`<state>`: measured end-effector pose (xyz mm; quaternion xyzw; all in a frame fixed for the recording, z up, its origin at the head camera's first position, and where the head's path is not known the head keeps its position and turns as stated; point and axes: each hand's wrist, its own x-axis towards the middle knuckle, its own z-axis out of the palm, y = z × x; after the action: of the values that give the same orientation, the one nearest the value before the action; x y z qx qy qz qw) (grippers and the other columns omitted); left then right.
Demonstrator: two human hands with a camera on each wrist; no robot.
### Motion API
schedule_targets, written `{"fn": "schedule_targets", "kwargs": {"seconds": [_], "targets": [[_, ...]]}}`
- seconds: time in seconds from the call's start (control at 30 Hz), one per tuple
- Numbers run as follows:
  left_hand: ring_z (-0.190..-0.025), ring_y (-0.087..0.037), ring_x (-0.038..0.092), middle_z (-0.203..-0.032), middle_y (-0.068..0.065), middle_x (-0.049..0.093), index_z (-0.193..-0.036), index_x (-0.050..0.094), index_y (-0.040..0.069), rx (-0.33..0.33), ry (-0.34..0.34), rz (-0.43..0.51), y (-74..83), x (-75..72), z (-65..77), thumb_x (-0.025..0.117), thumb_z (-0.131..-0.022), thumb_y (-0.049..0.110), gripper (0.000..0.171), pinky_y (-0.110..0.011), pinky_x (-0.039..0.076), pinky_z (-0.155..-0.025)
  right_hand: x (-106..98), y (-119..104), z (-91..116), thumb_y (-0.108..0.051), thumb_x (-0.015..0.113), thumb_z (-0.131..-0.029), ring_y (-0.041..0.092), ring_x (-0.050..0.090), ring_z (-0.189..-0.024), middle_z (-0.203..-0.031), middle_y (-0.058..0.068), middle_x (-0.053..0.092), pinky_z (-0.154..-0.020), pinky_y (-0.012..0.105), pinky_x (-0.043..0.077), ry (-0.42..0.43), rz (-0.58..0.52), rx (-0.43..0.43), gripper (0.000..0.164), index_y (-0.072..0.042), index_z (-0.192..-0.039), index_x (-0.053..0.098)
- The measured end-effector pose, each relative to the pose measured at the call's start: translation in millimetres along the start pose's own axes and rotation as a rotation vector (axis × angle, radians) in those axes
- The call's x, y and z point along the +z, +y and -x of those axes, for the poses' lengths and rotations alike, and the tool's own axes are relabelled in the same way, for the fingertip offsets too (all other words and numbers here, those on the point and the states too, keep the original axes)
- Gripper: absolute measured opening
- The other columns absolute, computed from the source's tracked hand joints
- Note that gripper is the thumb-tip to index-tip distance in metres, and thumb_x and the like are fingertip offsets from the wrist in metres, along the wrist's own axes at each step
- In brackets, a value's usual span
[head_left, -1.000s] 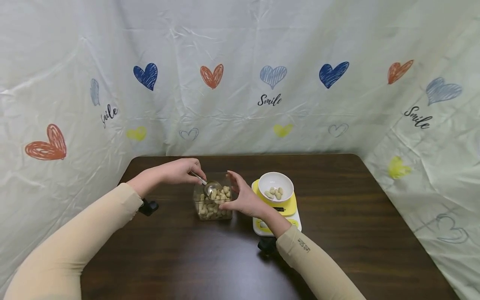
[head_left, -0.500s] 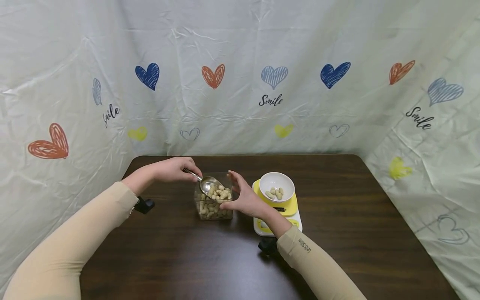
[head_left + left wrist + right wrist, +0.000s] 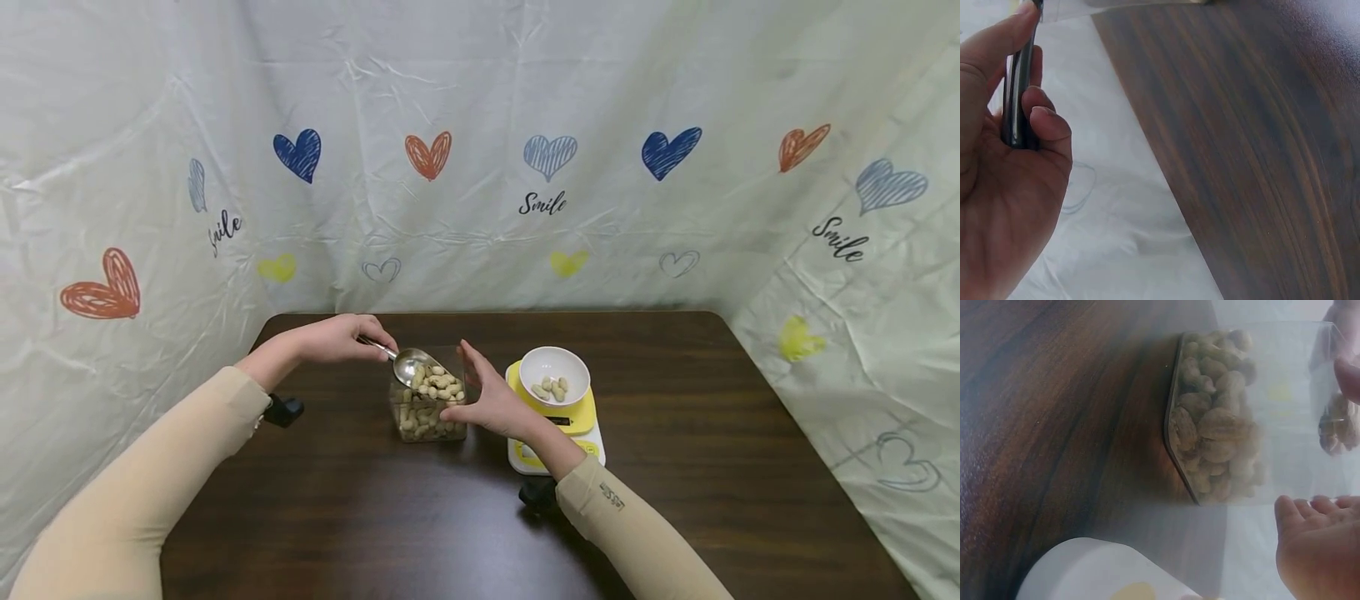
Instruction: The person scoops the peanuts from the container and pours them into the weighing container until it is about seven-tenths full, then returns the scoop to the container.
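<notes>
My left hand (image 3: 345, 338) grips the handle of a metal scoop (image 3: 411, 363); in the left wrist view its fingers curl round the dark handle (image 3: 1019, 103). The scoop's bowl tilts over the mouth of a clear square container (image 3: 397, 410), and peanuts (image 3: 438, 382) lie heaped at its front. More peanuts (image 3: 1213, 431) fill the lower part of the container, which stands on the table. My right hand (image 3: 497, 402) holds the container from the right, thumb on the front wall, fingers along the side. In the right wrist view, fingertips (image 3: 1286, 506) sit right at the wall.
Right of the container, a yellow and white kitchen scale (image 3: 581, 417) carries a white bowl (image 3: 528, 367) with several peanuts inside. The dark wooden table (image 3: 420, 525) meets a white curtain (image 3: 465, 250) printed with hearts at its back edge.
My left hand has drawn back left and slightly up with the scoop, whose bowl has risen and now shows more of its inside. The right hand has stayed at the container.
</notes>
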<state>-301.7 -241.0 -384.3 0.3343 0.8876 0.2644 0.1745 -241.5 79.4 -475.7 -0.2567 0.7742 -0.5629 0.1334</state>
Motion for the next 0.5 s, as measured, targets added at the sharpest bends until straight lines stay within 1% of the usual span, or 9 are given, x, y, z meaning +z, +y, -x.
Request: {"fn": "schedule_targets", "kwargs": {"seconds": [0.27, 0.33, 0.5], "targets": [[-0.115, -0.016, 0.059, -0.121, 0.005, 0.066, -0.122, 0.075, 0.024, 0.019, 0.033, -0.032, 4.8, -2.7, 4.1, 0.069, -0.100, 0.031, 0.024, -0.041, 0.047, -0.097, -0.6, 0.8, 0.7, -0.018, 0.087, -0.084, 0.020, 0.021, -0.153, -0.169, 0.000, 0.016, -0.119, 0.041, 0.029, -0.012, 0.008, -0.013, 0.117, -0.020, -0.166, 0.004], [-0.115, -0.016, 0.059, -0.121, 0.004, 0.066, -0.122, 0.076, 0.023, 0.020, 0.038, -0.028, 5.9, -4.5, 4.5, 0.069, -0.100, 0.031, 0.024, -0.041, 0.047, -0.097, -0.9, 0.7, 0.9, -0.018, 0.087, -0.084, 0.020, 0.020, -0.154, -0.169, 0.000, 0.016, -0.119, 0.042, 0.028, -0.014, 0.003, -0.013, 0.116, -0.020, -0.166, 0.004], [-0.113, -0.017, 0.059, -0.121, 0.002, 0.065, -0.122, 0.076, 0.020, 0.020, 0.045, -0.005, 4.0, -8.8, 5.5, 0.069, -0.100, 0.029, 0.025, -0.041, 0.047, -0.097, -2.0, 0.9, 0.8, -0.024, 0.088, -0.084, 0.022, 0.020, -0.154, -0.169, -0.003, 0.015, -0.119, 0.042, 0.028, -0.022, -0.009, -0.006, 0.118, -0.022, -0.166, 0.003]]}}
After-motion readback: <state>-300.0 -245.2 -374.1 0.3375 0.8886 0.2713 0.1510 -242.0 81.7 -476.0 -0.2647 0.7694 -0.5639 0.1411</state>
